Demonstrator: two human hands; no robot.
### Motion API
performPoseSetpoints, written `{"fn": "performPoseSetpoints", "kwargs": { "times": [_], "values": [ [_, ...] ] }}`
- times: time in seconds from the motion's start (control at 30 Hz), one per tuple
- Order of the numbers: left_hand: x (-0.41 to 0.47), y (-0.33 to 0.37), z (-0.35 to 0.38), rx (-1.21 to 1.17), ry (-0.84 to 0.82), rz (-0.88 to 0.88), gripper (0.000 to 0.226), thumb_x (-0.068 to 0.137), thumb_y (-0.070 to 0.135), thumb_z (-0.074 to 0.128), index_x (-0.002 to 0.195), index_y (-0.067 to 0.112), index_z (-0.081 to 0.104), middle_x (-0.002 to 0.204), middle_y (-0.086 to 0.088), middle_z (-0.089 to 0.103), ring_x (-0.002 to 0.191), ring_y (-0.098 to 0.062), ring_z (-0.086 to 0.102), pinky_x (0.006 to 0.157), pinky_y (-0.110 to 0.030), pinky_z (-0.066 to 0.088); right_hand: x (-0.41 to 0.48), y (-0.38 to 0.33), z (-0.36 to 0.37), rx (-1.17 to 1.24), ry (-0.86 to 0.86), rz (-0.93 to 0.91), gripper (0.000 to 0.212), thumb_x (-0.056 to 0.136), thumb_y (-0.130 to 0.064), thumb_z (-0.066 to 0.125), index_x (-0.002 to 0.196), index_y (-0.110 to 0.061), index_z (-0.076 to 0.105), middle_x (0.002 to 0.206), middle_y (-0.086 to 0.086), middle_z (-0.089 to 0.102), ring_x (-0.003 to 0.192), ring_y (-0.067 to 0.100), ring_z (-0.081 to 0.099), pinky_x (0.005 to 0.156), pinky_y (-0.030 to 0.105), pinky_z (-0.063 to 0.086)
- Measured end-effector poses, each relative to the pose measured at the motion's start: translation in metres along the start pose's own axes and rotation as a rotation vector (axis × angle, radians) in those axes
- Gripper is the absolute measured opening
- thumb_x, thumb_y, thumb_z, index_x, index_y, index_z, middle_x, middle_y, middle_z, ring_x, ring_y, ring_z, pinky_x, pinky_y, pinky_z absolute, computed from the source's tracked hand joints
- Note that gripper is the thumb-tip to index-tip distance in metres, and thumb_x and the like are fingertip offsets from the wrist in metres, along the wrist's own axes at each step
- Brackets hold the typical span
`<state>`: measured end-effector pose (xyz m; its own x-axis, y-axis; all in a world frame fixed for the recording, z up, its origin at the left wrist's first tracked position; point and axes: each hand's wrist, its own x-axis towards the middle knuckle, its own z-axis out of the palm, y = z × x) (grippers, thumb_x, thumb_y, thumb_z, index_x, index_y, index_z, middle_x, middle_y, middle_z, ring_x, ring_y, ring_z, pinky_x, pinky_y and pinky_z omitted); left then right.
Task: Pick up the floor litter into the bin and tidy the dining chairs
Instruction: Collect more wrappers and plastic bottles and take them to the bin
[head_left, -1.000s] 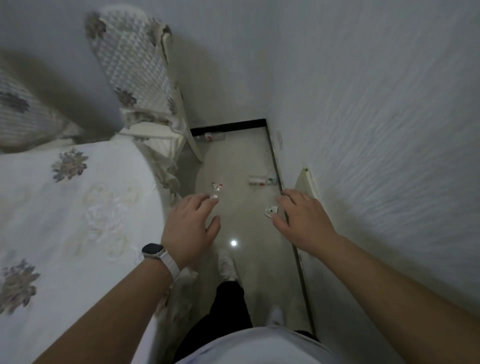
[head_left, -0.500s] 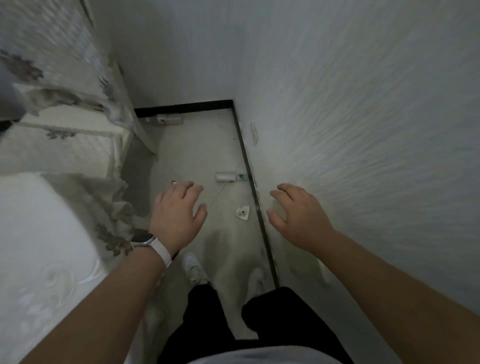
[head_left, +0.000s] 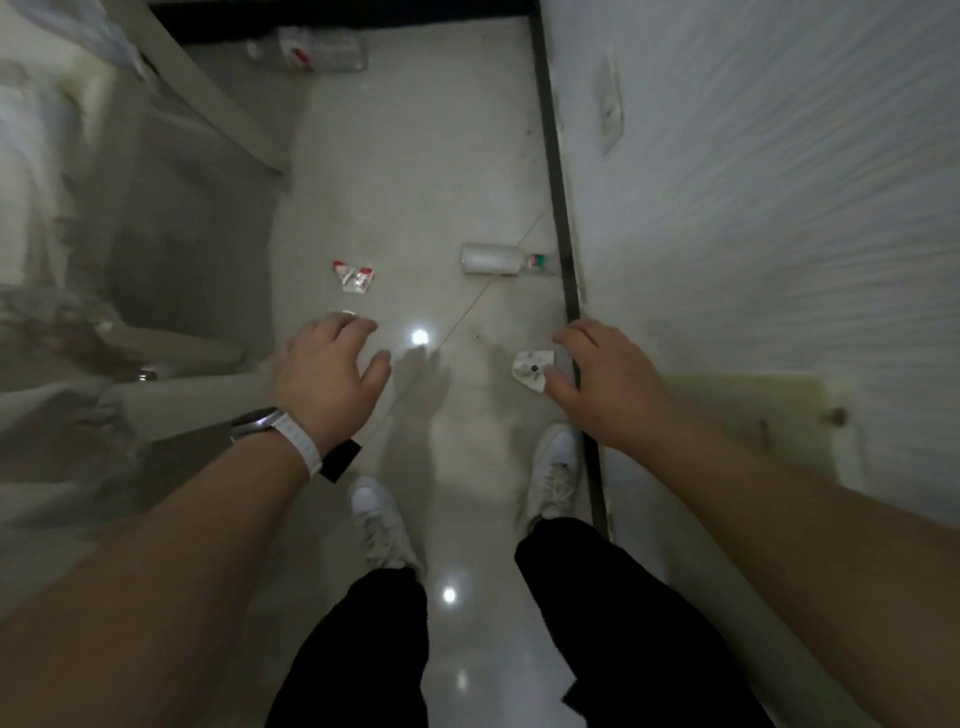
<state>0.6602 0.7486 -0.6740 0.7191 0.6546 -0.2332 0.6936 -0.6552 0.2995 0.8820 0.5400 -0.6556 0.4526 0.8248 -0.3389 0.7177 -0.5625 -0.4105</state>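
Litter lies on the pale tiled floor (head_left: 395, 171). I note four items and place each against the black strip (head_left: 557, 176) that runs along the foot of the wall (head_left: 779, 208). Head view only.

Item one: a small white bottle (head_left: 491, 259) on its side, its cap end touching or just beside the strip. Item two: a crumpled white scrap (head_left: 530, 368), just left of the strip and nearer to me than the bottle. Item three: a crumpled red-and-white wrapper (head_left: 353, 275), well left of the strip, about level with the bottle. Item four: a clear bottle with a red label (head_left: 311, 52), on its side near the far end of the strip, blurred.

My right hand (head_left: 610, 387) hangs over the strip, fingers spread and loosely bent, holding nothing. Its thumb and forefinger frame the scrap, and I cannot tell whether they touch it. My left hand (head_left: 327, 374), with a white-strapped watch (head_left: 260, 422) at the wrist, hangs well left of the strip, fingers spread, holding nothing.

My right shoe (head_left: 556, 467) stands just beside the strip, and my left shoe (head_left: 379, 519) is further left. A pale chair leg (head_left: 223, 109) slants down to the floor far left of the strip.
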Motion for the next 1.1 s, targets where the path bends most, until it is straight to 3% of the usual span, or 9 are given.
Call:
{"fn": "performPoseSetpoints", "kwargs": {
  "times": [0.17,0.27,0.4,0.53,0.6,0.9,1.1],
  "values": [
    [0.037,-0.053,0.116,0.024,-0.085,0.038,0.049,0.086,0.044,0.049,0.114,0.009,0.068,0.113,-0.016,0.067,0.102,-0.04,0.063,0.083,-0.047,0.052,0.049,0.056,0.099,0.004,-0.044,0.083,0.039,0.091,-0.028,0.063,0.123,-0.007,0.063,0.121,0.014,0.06,0.11,0.035,0.056,0.09,0.04,0.045],
    [0.055,-0.08,0.174,0.01,-0.129,0.016,0.051,0.086,0.045,0.047,0.114,0.008,0.068,0.113,-0.017,0.067,0.1,-0.041,0.063,0.083,-0.049,0.053,0.077,0.071,0.149,-0.019,-0.107,0.115,0.042,0.093,-0.032,0.059,0.129,-0.011,0.059,0.129,0.011,0.056,0.116,0.031,0.052,0.095,0.039,0.043],
    [0.081,-0.113,0.229,0.04,-0.136,0.028,0.05,0.084,0.042,0.048,0.113,0.007,0.069,0.113,-0.017,0.068,0.099,-0.041,0.064,0.081,-0.047,0.052,0.123,0.094,0.193,-0.175,-0.22,-0.122,0.047,0.096,-0.039,0.052,0.135,-0.013,0.052,0.131,0.009,0.054,0.114,0.027,0.052,0.093,0.038,0.045],
    [0.122,-0.154,0.267,0.189,-0.244,0.334,0.056,0.084,0.049,0.041,0.113,0.009,0.068,0.111,-0.016,0.067,0.092,-0.041,0.065,0.074,-0.047,0.053,0.16,0.139,0.219,-0.47,-0.437,-0.324,0.055,0.094,-0.052,0.048,0.14,-0.02,0.045,0.136,0.005,0.049,0.119,0.024,0.049,0.096,0.041,0.046],
    [0.138,-0.17,0.282,0.223,-0.246,0.388,0.059,0.084,0.051,0.04,0.116,0.009,0.067,0.115,-0.018,0.066,0.094,-0.042,0.065,0.074,-0.05,0.053,0.171,0.16,0.232,-0.546,-0.512,-0.338,0.059,0.092,-0.056,0.05,0.14,-0.021,0.044,0.137,0.004,0.048,0.12,0.024,0.048,0.097,0.04,0.045],
    [0.15,-0.185,0.309,0.142,-0.183,0.197,0.072,0.074,0.055,0.043,0.127,0.008,0.06,0.131,-0.023,0.057,0.111,-0.045,0.058,0.085,-0.055,0.051,0.18,0.177,0.293,-0.536,-0.666,-0.297,0.075,0.083,-0.062,0.06,0.142,-0.024,0.035,0.135,0.005,0.043,0.118,0.027,0.049,0.093,0.039,0.047],
    [0.133,-0.21,0.319,0.172,-0.186,0.03,0.077,0.076,0.041,0.075,0.142,0.014,0.047,0.148,-0.021,0.042,0.126,-0.045,0.047,0.095,-0.054,0.045,0.199,0.162,0.309,-0.606,-0.723,-0.309,0.068,0.084,-0.049,0.066,0.136,-0.021,0.035,0.131,0.008,0.04,0.113,0.027,0.048,0.085,0.034,0.045]
  ]
}}
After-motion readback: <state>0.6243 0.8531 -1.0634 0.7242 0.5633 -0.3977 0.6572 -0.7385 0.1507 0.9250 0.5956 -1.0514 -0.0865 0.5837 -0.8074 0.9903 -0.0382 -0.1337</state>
